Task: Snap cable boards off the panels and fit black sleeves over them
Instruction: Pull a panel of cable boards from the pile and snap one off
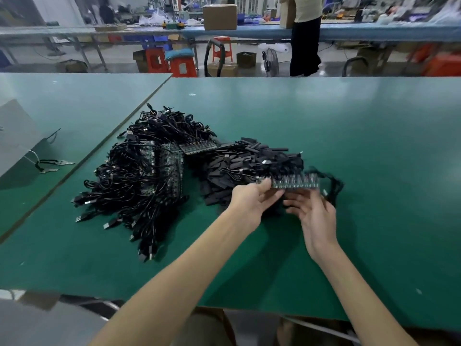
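Left hand (252,196), centre-right of frame, pinches the left end of a cable-board panel (294,182) betw. thumb and curled fingers, holding it roughly level above the green table (374,133). Right hand (314,216) sits just below the panel, palm up, fingers loose and spread, gripping nothing; can't tell if the fingertips touch the panel's lower edge. Black cables (334,183) trail off the panel's far side and loop down at its right end.

Just behind and left of the hands is a pile of black sleeves (224,171), flat strips lying every which way. Left of that, mid-frame, a big heap of cabled panels (149,171), w/ USB plugs sticking out at the bottom left. One more panel (198,148) lies on top betw. heap and sleeves.

Far left edge: bunch of keys (50,166). Top of frame: cardboard box (219,16) on a far bench, red stools (183,67) under it, and a person standing (305,33).
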The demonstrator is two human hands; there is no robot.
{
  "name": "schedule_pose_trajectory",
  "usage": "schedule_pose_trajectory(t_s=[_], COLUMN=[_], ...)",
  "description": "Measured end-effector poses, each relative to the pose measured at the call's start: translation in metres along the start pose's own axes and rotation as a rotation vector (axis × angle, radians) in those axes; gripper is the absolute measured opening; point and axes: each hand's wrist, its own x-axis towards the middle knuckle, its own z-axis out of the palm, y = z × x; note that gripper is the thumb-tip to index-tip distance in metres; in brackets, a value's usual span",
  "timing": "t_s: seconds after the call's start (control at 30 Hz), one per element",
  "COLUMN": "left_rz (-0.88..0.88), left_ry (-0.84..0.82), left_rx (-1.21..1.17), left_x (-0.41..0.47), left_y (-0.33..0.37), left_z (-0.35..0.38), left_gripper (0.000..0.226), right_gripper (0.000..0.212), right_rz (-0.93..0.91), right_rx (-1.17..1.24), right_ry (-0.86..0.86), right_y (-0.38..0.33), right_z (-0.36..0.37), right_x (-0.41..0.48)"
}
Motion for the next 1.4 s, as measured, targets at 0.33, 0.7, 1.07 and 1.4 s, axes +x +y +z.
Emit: schedule_pose_trajectory(t_s=[0.33, 0.7, 1.07, 1.4], left_rz=[0.133, 0.221, 0.253, 0.264], left_ry=[-0.039, -0.051, 0.02, -0.196], left_rx=[0.377, 0.601, 0.597, 0.847], left_x=[0.009, 0.023, 0.02, -0.001], left_y=[-0.003, -0.009, -0.013, -0.002], left_z=[-0.031, -0.053, -0.053, -0.025], left_gripper=[0.037, 0.027, 0.052, 0.022], right_gripper=[0.027, 0.018, 0.015, 0.037], right_rz=[0.029, -0.047, -0.057, 0.074], right_rx=[-0.03, -0.28, -0.206, -0.116], right_ry=[-0.169, -0.086, -0.102, -0.12], right_y=[0.007, 0.012, 0.012, 0.009], right_z=[-0.009, -0.009, -0.009, -0.009], right_x=[0.002, 0.002, 0.0, -0.004])
